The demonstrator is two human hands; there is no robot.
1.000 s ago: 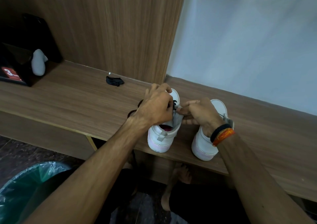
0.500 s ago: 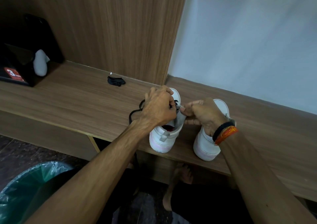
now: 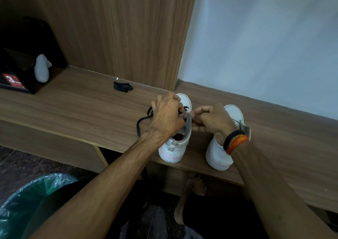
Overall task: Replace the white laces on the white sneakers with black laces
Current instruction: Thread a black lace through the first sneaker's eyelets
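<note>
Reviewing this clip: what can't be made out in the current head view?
- Eyelets of the left sneaker: hidden under the left hand and right hand.
- Lacing of the right sneaker: covered by the right wrist.
- Red label text on the black box: too small.
- Green-lined bin: cut off by the frame edge.

Both hands, left hand and right hand, threading black lace on left sneaker.
</note>
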